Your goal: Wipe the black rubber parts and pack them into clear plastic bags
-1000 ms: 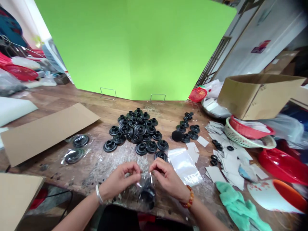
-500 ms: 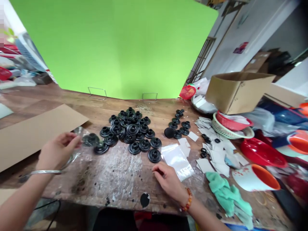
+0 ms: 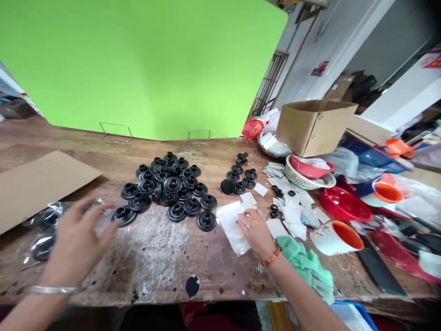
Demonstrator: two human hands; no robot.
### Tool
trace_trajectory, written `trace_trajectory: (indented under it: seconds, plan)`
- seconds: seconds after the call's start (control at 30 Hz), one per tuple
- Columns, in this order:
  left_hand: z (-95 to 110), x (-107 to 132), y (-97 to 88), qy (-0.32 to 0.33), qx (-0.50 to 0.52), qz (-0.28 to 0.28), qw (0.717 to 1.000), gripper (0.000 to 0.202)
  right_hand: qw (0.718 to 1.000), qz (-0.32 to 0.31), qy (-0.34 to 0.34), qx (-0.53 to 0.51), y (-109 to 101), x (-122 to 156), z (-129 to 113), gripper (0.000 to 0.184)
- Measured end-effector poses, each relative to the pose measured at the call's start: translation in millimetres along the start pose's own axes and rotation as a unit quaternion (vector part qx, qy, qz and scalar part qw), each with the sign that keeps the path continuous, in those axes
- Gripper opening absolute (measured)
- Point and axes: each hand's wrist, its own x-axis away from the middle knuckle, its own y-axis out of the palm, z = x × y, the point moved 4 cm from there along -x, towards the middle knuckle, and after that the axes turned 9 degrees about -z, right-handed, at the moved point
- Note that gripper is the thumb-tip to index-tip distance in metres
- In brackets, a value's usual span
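Observation:
My left hand (image 3: 77, 239), somewhat blurred, has its fingers spread and holds nothing. It hovers beside clear plastic bags with dark round parts in them (image 3: 44, 246) at the left of the table. Just right of its fingertips begins a heap of black stepped round parts (image 3: 168, 184), each with a raised hub. My right hand (image 3: 257, 232) has curled fingers on the upper right of a thin stack of flat clear plastic bags (image 3: 230, 227) and grips at its edge. How many layers it grips is hidden.
Smaller groups of black parts (image 3: 239, 172) and white card pieces (image 3: 292, 214) lie to the right. Beyond them are a green cloth (image 3: 306, 262), a white cup with orange inside (image 3: 336, 238), a red basin (image 3: 344, 202) and a cardboard box (image 3: 315, 128). Flat cardboard (image 3: 44, 184) lies left.
My left hand has released the bagged black part at the left and spread its fingers. My right hand has moved onto the flat plastic bags. The view has turned right.

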Motion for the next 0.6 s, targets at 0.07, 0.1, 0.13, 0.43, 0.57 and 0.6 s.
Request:
trace_trajectory:
  seconds: [0.07,0.1,0.13,0.43,0.57,0.6]
  plan:
    - [43.7,10.3,22.7,0.024,0.074,-0.112,0.991,0.025,0.999,-0.013,-0.005,0.032,5.1,-1.4,-6.4,0.014]
    - [62.6,17.6,34.3,0.021,0.125,-0.165,0.978,0.022,0.999,-0.020,-0.008,0.042,7.7,-1.7,-9.9,0.015]
    - [79.3,26.2,47.3,0.009,0.168,-0.232,0.958,0.020,0.998,-0.027,-0.013,0.051,10.0,-1.8,-12.8,0.016]
    - [132.7,66.9,108.6,-0.113,0.434,-0.375,0.811,0.015,0.993,0.087,-0.023,-0.073,4.6,11.4,-10.9,0.014]
    - [141.2,62.6,114.9,-0.124,0.501,-0.338,0.787,0.017,0.980,0.150,-0.069,-0.111,1.8,23.6,-20.4,0.014]
    - [144.4,61.3,116.7,-0.111,0.505,-0.329,0.790,0.021,0.983,0.130,-0.079,-0.104,4.2,23.8,-23.6,0.014]
